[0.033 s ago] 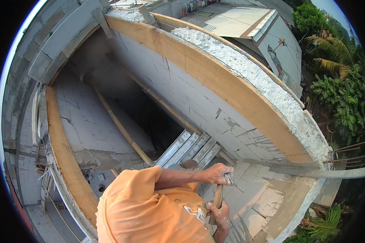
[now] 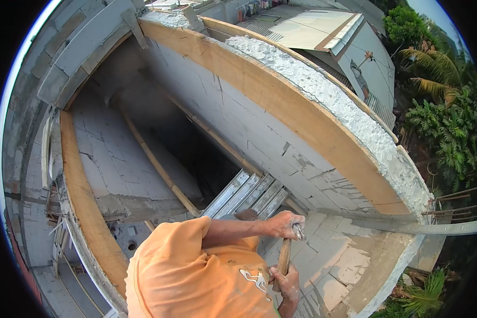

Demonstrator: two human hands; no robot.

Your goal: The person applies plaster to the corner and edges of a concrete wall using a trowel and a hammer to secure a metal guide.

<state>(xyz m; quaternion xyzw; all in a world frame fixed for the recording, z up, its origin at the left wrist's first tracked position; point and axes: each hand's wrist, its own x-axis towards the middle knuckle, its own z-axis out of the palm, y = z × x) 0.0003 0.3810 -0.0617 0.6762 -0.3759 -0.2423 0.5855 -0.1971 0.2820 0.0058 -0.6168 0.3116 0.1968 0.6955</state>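
My left hand [image 2: 284, 224] is closed around the upper end of a wooden-handled tool [image 2: 284, 255]. Something grey and metallic-looking shows at its fingertips, too small to name for certain. Lower down, my right hand [image 2: 287, 282] grips the same handle, which stands nearly upright between the two hands. The tool's head is mostly hidden by my left hand. Both hands are held in front of my orange shirt [image 2: 196, 270]. Beyond my left forearm, a dusty foot [image 2: 246, 214] rests by ribbed silver metal decking [image 2: 244, 193].
A deep, dark shaft [image 2: 180, 132] drops away beyond the decking, crossed by bamboo poles [image 2: 156, 164]. Grey block walls surround it. A wooden form board [image 2: 281, 100] runs along rough concrete [image 2: 323, 90]. Rebar ends [image 2: 456, 209] stick out at the right, near trees and a metal roof [image 2: 297, 32].
The hands and the tool hold almost the same position. The foot by the metal decking has shifted slightly, and less of the grey cloth beside it shows.
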